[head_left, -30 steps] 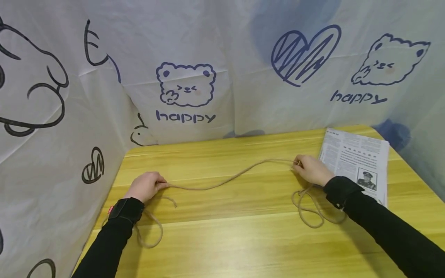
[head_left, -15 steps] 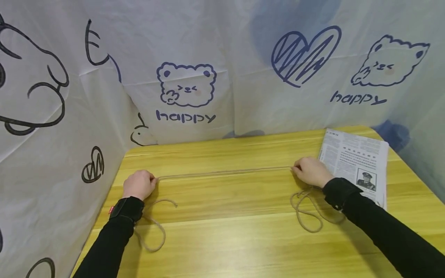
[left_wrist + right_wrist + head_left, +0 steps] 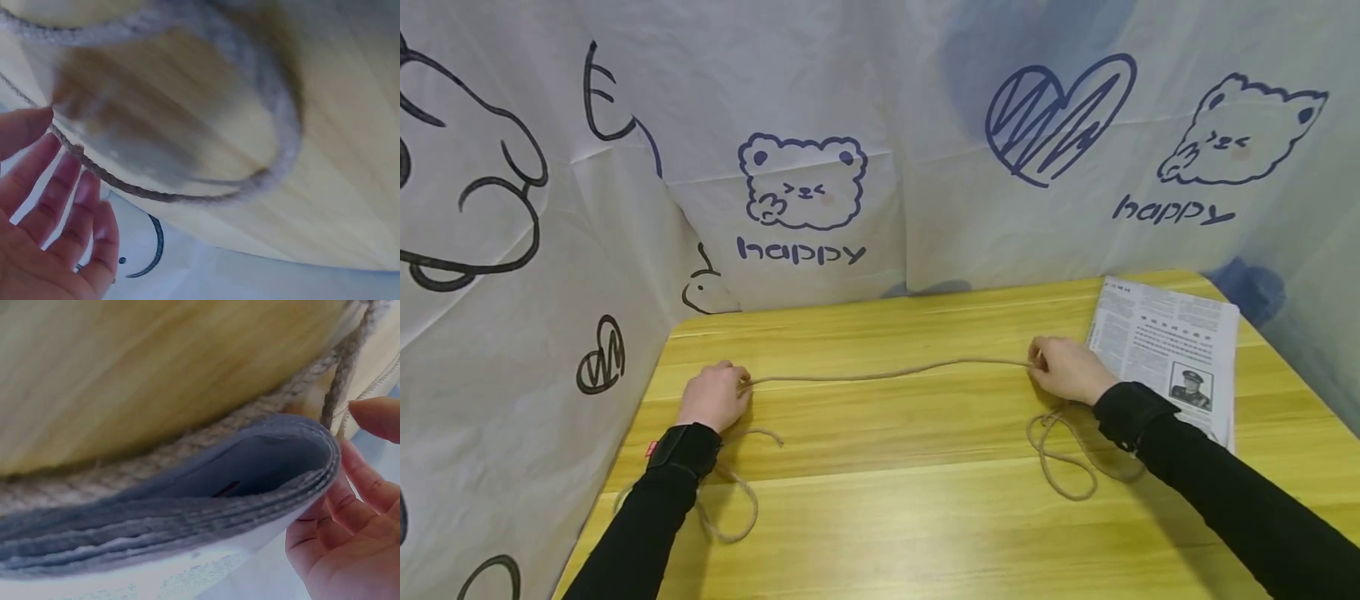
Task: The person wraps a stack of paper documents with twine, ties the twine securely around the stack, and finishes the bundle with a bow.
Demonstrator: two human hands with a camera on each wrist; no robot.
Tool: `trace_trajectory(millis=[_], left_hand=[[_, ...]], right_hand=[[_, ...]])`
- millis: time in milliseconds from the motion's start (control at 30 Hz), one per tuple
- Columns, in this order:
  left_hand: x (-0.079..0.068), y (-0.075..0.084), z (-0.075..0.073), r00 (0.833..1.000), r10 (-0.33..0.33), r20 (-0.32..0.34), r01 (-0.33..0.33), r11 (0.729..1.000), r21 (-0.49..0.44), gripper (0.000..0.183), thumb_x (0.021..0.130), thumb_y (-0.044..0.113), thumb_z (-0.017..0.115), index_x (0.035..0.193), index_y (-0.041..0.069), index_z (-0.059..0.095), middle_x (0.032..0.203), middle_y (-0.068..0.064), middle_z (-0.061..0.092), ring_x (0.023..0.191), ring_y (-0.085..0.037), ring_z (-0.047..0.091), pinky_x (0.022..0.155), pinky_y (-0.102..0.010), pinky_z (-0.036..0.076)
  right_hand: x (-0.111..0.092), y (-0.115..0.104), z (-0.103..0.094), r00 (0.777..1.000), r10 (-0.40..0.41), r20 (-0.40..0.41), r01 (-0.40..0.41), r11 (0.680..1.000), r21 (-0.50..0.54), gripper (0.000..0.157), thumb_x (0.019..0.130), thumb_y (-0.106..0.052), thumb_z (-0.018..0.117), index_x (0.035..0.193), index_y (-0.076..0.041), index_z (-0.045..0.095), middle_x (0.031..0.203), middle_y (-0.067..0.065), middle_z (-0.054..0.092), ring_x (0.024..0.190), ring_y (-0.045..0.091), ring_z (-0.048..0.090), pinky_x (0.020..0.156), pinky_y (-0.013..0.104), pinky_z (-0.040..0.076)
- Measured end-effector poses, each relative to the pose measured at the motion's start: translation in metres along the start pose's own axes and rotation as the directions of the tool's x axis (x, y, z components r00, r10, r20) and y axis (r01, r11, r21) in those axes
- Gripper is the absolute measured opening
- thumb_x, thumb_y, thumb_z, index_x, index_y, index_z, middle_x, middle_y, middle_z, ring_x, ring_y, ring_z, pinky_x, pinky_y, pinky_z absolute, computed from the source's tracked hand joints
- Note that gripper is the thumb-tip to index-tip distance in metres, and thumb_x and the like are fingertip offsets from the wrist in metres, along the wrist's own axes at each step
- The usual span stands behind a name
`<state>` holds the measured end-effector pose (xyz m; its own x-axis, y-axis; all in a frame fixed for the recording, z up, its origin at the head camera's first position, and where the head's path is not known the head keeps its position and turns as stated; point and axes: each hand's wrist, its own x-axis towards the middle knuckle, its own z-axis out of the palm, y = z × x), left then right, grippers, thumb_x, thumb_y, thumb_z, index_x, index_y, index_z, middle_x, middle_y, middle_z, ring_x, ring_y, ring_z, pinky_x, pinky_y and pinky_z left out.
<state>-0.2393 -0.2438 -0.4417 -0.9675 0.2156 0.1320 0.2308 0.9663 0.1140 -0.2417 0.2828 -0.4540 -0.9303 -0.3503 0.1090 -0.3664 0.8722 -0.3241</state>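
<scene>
Folded newspaper [image 3: 1172, 346] on yellow wood-grain table [image 3: 887, 517], printed pale curtain [image 3: 932, 208] behind

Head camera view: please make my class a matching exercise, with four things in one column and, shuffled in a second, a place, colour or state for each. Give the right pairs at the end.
Column one
1. Middle stretch of tan cord
2. Folded newspaper
3. Large blue heart drawing
4. Tabletop

Column two
A. Lies toward the right, bearing a printed portrait
B. Yellow with wood grain
C. Runs between the left hand and the right hand
D. On the pale backdrop

Right pairs: 1-C, 2-A, 3-D, 4-B
</scene>
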Motion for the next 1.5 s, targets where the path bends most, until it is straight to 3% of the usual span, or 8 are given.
trace_trajectory(millis=[133,467,700,800,967,1133,1300,1500], left_hand=[[0.004,0.002,0.003,1.0,0.008,0.018,-0.008,1.0,-0.021,0.009,0.086,0.008,0.067,0.091,0.001,0.069,0.083,-0.015,0.063,0.076,-0.033,0.061,0.067,-0.047,0.051],[0.008,0.002,0.0,0.994,-0.099,0.054,0.1,0.995,-0.013,0.01,0.087,0.004,0.06,0.082,-0.002,0.067,0.082,-0.019,0.066,0.072,-0.036,0.061,0.065,-0.05,0.05],[0.008,0.007,-0.001,0.992,-0.119,0.028,0.12,0.993,-0.019,0.012,0.088,0.005,0.06,0.083,-0.002,0.068,0.082,-0.019,0.067,0.071,-0.035,0.062,0.064,-0.049,0.051],[0.006,0.011,-0.002,0.994,-0.106,0.001,0.106,0.994,-0.005,0.014,0.089,0.008,0.059,0.094,-0.003,0.067,0.09,-0.02,0.065,0.077,-0.037,0.061,0.067,-0.05,0.051],[0.006,0.028,-0.006,0.998,-0.032,-0.062,0.032,0.999,-0.004,0.028,0.093,0.015,0.056,0.114,-0.002,0.061,0.108,-0.022,0.06,0.093,-0.041,0.058,0.076,-0.052,0.049],[0.016,0.058,-0.01,0.992,0.103,-0.075,-0.105,0.994,-0.02,0.031,0.095,0.017,0.056,0.121,0.002,0.06,0.118,-0.021,0.058,0.104,-0.04,0.055,0.085,-0.053,0.046],[0.024,0.094,-0.008,0.974,0.224,-0.037,-0.225,0.974,-0.033,0.034,0.096,0.02,0.054,0.127,0.007,0.057,0.126,-0.017,0.056,0.115,-0.037,0.051,0.093,-0.052,0.043],[0.023,0.126,0.003,0.945,0.327,-0.028,-0.328,0.944,-0.029,0.036,0.095,0.022,0.056,0.129,0.01,0.056,0.128,-0.013,0.055,0.118,-0.033,0.05,0.097,-0.049,0.041]], right_hand=[[0.001,0.0,0.002,1.0,0.0,0.015,0.0,1.0,-0.012,0.005,0.084,-0.007,0.064,0.086,-0.003,0.063,0.071,0.002,0.057,0.064,0.018,0.053,0.059,0.038,0.046],[0.003,-0.002,0.001,1.0,0.006,-0.015,-0.006,1.0,-0.002,0.006,0.082,0.002,0.061,0.079,-0.001,0.065,0.074,0.009,0.063,0.069,0.026,0.06,0.064,0.043,0.051],[0.001,-0.004,-0.007,0.998,0.046,-0.032,-0.044,0.998,0.053,0.003,0.084,-0.004,0.063,0.082,-0.002,0.065,0.074,0.009,0.061,0.065,0.023,0.056,0.061,0.041,0.047],[-0.006,-0.002,-0.016,0.996,0.086,-0.038,-0.082,0.991,0.103,0.012,0.088,-0.011,0.062,0.092,0.001,0.064,0.08,0.011,0.061,0.068,0.023,0.055,0.062,0.041,0.045],[-0.021,0.009,-0.034,0.988,0.142,-0.063,-0.128,0.973,0.192,0.025,0.095,-0.018,0.055,0.106,0.004,0.06,0.092,0.017,0.061,0.077,0.027,0.057,0.066,0.042,0.045],[-0.04,0.026,-0.049,0.976,0.195,-0.092,-0.173,0.963,0.209,0.031,0.097,-0.021,0.05,0.113,0.005,0.056,0.104,0.024,0.058,0.091,0.037,0.055,0.072,0.046,0.046],[-0.062,0.053,-0.061,0.964,0.26,-0.058,-0.245,0.95,0.195,0.048,0.097,-0.029,0.05,0.122,0.012,0.049,0.117,0.035,0.05,0.104,0.051,0.048,0.08,0.058,0.042],[-0.092,0.09,-0.066,0.922,0.376,-0.092,-0.362,0.921,0.143,0.062,0.095,-0.035,0.052,0.128,0.016,0.039,0.116,0.042,0.038,0.097,0.054,0.04,0.073,0.059,0.039]])
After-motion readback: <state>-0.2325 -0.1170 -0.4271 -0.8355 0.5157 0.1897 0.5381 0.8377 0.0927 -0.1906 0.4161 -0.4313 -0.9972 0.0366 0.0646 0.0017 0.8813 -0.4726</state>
